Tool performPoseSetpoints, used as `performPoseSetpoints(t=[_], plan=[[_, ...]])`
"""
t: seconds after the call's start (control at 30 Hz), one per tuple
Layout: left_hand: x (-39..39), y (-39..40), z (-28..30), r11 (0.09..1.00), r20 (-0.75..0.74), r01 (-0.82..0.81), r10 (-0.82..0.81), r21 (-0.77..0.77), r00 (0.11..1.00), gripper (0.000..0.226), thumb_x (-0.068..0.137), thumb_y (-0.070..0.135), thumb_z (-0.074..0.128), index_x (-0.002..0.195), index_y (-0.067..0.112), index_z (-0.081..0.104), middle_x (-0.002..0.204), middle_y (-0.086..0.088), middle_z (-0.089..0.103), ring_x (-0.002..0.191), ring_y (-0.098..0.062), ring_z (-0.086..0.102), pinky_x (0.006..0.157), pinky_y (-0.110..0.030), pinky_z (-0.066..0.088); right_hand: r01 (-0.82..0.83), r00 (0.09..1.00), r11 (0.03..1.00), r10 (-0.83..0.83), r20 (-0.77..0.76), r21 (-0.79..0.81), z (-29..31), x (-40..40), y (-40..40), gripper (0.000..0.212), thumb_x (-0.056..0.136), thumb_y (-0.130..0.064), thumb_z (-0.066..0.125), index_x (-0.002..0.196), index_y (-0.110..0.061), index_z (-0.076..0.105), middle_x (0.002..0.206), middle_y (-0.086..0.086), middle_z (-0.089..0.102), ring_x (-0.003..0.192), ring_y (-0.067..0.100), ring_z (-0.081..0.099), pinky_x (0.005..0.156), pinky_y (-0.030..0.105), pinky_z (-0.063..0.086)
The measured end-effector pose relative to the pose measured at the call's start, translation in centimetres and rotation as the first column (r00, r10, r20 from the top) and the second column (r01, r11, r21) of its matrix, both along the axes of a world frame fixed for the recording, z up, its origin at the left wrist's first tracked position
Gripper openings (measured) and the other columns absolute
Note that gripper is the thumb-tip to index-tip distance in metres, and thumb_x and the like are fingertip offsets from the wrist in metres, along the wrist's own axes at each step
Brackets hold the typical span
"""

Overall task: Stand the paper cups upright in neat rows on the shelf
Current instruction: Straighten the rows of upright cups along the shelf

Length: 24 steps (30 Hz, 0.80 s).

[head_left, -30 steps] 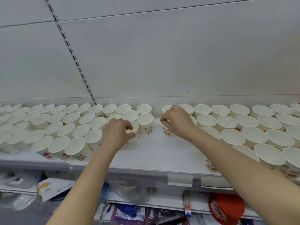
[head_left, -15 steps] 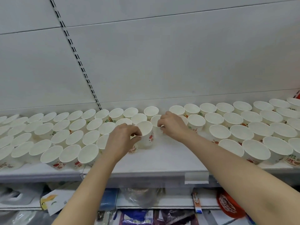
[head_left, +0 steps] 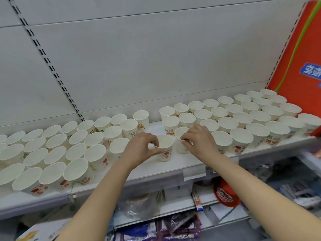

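Note:
Several white paper cups with red and green print stand upright in rows on a white shelf (head_left: 173,165). One block of cups (head_left: 57,150) fills the left side, another block (head_left: 243,119) fills the right. Between them my left hand (head_left: 140,147) pinches the rim of one upright cup (head_left: 165,150). Just to its right my right hand (head_left: 198,141) pinches the rim of a second upright cup (head_left: 181,136). Both cups stand on the shelf in the gap between the two blocks.
A white back panel with slotted uprights (head_left: 52,66) rises behind the shelf. An orange package (head_left: 298,63) leans at the far right. Below the shelf front lie bagged goods (head_left: 139,206), a red round item (head_left: 225,195) and a small tube (head_left: 197,200).
The view swung, bringing the orange package into sight. Both hands came forward toward the shelf front, each with a cup, and now sit side by side in the gap.

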State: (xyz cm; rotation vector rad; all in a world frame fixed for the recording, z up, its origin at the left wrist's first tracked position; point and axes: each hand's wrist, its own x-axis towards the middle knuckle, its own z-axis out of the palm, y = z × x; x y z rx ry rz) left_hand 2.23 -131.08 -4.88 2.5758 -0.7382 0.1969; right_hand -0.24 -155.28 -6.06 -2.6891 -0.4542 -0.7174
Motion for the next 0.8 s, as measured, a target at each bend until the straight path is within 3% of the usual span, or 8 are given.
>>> performPoseSetpoints(t=[0.17,0.27,0.33,0.43,0.67,0.8], plan=[[1.0,-2.4,-0.7,0.998,0.041,0.012,-0.015,0.069,0.999,0.019,0.081,0.042,0.073,0.092,0.027,0.066,0.109,0.012,0.065,0.097,-0.014,0.056,0.085,-0.037,0.049,-0.012,0.993,0.999,0.006,-0.114,-0.052,-0.4,0.6,-0.9,0.013,0.073,-0.018,0.077,0.085,-0.015,0.072,0.08,0.001,0.067,0.084,0.031,0.055,0.072,0.036,0.036],[0.5,-2.8,-0.9,0.995,0.138,-0.044,0.032,0.086,0.99,0.035,0.075,0.044,0.078,0.104,0.031,0.067,0.129,0.011,0.059,0.109,-0.018,0.056,0.089,-0.037,0.048,-0.034,0.995,0.998,0.03,-0.094,-0.05,-0.2,0.6,-1.9,0.028,0.064,-0.018,0.083,0.09,-0.016,0.072,0.084,-0.001,0.069,0.082,0.028,0.055,0.071,0.035,0.038],[0.2,-3.3,-1.0,0.995,0.173,-0.077,0.066,0.056,0.983,0.039,0.071,0.046,0.081,0.104,0.03,0.068,0.126,0.01,0.06,0.107,-0.018,0.054,0.088,-0.034,0.047,-0.024,0.997,0.998,0.02,-0.072,-0.053,0.0,0.6,-2.6,0.03,0.06,-0.017,0.085,0.088,-0.017,0.072,0.081,-0.002,0.068,0.081,0.027,0.055,0.07,0.033,0.036],[-0.1,-4.4,-1.0,0.99,0.177,-0.12,0.105,0.076,0.979,0.026,0.076,0.043,0.077,0.097,0.029,0.071,0.116,0.013,0.064,0.104,-0.015,0.053,0.083,-0.029,0.045,-0.027,0.998,0.996,0.023,-0.054,-0.081,0.2,0.9,-3.2,0.023,0.058,-0.014,0.084,0.077,-0.019,0.072,0.071,-0.005,0.066,0.076,0.025,0.054,0.068,0.031,0.033],[0.0,-5.9,-0.9,0.987,0.091,-0.153,0.149,0.042,0.985,0.012,0.085,0.035,0.071,0.094,0.027,0.071,0.109,0.013,0.066,0.102,-0.01,0.05,0.08,-0.029,0.047,0.004,0.999,0.994,-0.009,-0.04,-0.107,0.6,1.6,-3.7,0.011,0.066,-0.009,0.076,0.066,-0.019,0.069,0.062,-0.006,0.062,0.072,0.024,0.049,0.068,0.029,0.024],[0.3,-6.3,-1.0,0.989,0.082,-0.14,0.136,0.052,0.987,0.012,0.085,0.035,0.071,0.094,0.026,0.071,0.108,0.011,0.066,0.101,-0.011,0.051,0.081,-0.031,0.048,-0.004,0.999,0.992,-0.001,-0.041,-0.128,0.7,1.8,-4.0,0.014,0.062,-0.009,0.078,0.065,-0.018,0.068,0.06,-0.005,0.061,0.07,0.025,0.05,0.067,0.031,0.032]])
